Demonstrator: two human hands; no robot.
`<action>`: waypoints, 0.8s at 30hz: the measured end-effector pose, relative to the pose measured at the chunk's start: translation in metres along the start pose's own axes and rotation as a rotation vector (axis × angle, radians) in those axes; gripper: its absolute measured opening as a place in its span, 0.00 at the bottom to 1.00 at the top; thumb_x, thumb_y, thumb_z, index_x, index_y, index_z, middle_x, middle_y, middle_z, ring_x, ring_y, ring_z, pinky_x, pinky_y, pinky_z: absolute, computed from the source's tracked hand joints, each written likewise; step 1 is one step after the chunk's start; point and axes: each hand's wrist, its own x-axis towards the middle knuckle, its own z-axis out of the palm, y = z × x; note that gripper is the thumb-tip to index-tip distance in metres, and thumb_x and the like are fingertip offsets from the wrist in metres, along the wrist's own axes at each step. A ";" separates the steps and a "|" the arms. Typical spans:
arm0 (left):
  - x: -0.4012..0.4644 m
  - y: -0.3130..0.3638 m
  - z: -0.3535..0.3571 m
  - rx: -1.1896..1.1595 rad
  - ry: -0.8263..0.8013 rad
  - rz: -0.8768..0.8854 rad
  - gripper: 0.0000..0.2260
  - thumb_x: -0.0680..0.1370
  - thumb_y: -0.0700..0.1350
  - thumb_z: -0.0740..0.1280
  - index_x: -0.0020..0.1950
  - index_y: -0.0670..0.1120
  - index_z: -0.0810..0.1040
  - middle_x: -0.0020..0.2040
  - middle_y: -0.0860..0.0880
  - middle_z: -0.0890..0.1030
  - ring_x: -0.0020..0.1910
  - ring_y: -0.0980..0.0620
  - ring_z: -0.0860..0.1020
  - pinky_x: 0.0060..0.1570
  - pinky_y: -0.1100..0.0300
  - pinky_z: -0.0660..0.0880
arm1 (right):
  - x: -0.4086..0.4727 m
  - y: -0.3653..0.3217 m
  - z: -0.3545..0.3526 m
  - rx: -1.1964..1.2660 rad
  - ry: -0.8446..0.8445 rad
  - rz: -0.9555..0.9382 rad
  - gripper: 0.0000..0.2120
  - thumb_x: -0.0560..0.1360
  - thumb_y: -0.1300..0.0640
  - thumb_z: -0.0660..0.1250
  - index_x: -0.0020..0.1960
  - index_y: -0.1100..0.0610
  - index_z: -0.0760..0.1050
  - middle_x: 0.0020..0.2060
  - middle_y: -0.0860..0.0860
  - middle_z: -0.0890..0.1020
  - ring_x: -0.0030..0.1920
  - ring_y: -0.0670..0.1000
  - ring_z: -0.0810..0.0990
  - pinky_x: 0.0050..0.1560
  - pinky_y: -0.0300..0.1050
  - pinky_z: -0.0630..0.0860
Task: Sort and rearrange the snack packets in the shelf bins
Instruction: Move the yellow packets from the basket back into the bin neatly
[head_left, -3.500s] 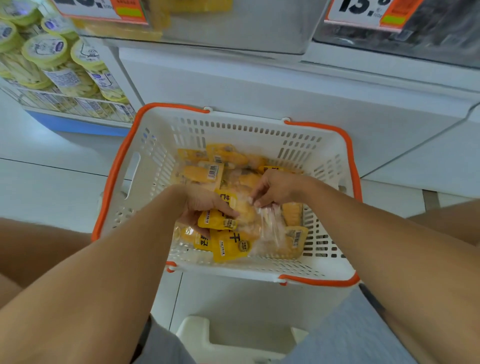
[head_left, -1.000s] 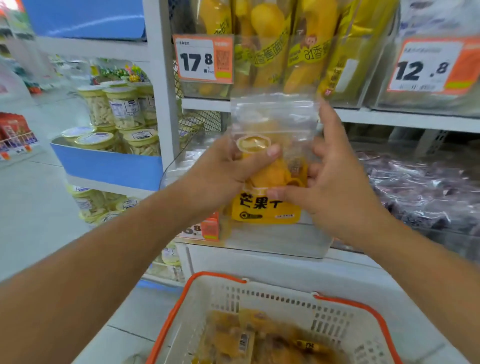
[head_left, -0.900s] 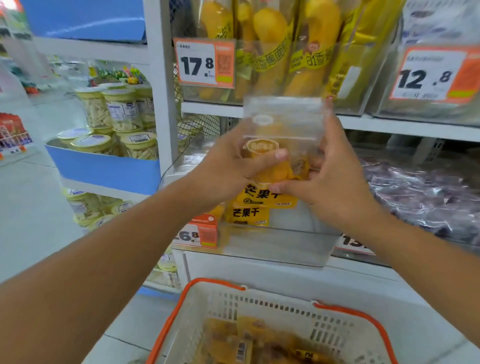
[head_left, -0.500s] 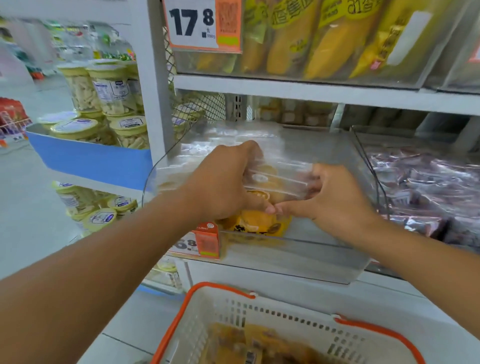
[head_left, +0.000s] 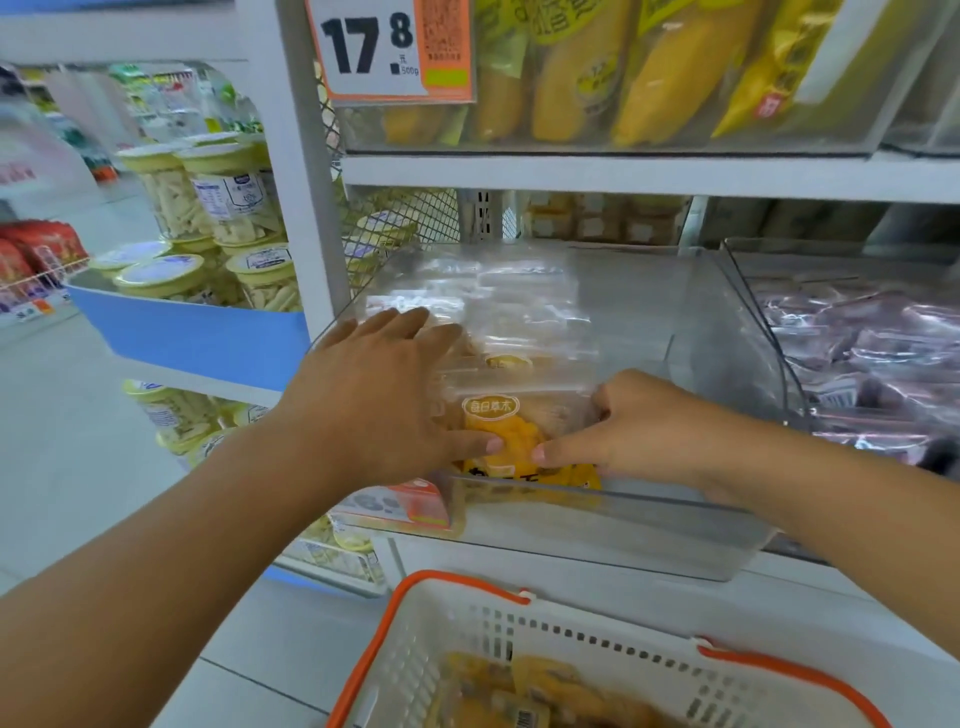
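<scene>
Snack packet (head_left: 511, 434), clear film with yellow label band and orange dried-fruit pieces: front of clear shelf bin (head_left: 613, 525), standing roughly upright against the front wall, further clear packets (head_left: 498, 312) stacked behind it toward the bin's rear left.

Setting: shop aisle, white metal shelving (head_left: 597, 174), pale tiled floor (head_left: 62, 467).
Upper shelf: clear bin of long yellow packs (head_left: 597, 73), price tag (head_left: 389, 47) reading 17.8 on its front.
Right neighbour: clear bin of purple-wrapped packets (head_left: 872, 343).
Left bay: lidded tubs of pale sticks (head_left: 208, 208) above a blue shelf edge (head_left: 197, 338); red packs (head_left: 36, 249) farther off, blurred.
Below: white basket with orange rim (head_left: 457, 584) on the floor, more yellow packets (head_left: 530, 691) inside.
Orange-and-white price tag (head_left: 400, 504) on the bin's lower left front, partly hidden.

Left hand (head_left: 379, 405): over the bin's left front corner, fingers extended flat across the rear packets, thumb pressed on the front packet's face.
Right hand (head_left: 644, 426): at the packet's right edge, fingers curled round it, thumb on its face, thumb tip near the left thumb tip, not touching.
</scene>
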 end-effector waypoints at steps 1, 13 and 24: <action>0.001 0.001 0.001 -0.006 -0.003 -0.009 0.47 0.67 0.77 0.60 0.80 0.58 0.50 0.81 0.53 0.55 0.79 0.50 0.54 0.77 0.50 0.52 | 0.002 0.000 0.002 0.058 -0.032 0.018 0.15 0.67 0.46 0.80 0.43 0.56 0.82 0.43 0.52 0.85 0.49 0.51 0.84 0.51 0.46 0.82; 0.007 0.000 -0.008 -0.224 0.127 -0.018 0.35 0.61 0.65 0.79 0.63 0.56 0.73 0.66 0.56 0.73 0.63 0.50 0.73 0.53 0.55 0.72 | 0.006 0.008 -0.002 0.260 -0.111 0.076 0.23 0.64 0.60 0.83 0.56 0.60 0.81 0.51 0.54 0.85 0.52 0.50 0.85 0.57 0.47 0.82; 0.017 -0.017 -0.001 -0.332 0.054 0.060 0.11 0.75 0.56 0.67 0.55 0.56 0.80 0.73 0.56 0.66 0.71 0.51 0.65 0.64 0.55 0.65 | 0.009 0.004 0.009 0.215 -0.121 0.014 0.13 0.69 0.59 0.80 0.52 0.56 0.82 0.44 0.50 0.86 0.48 0.48 0.84 0.52 0.45 0.82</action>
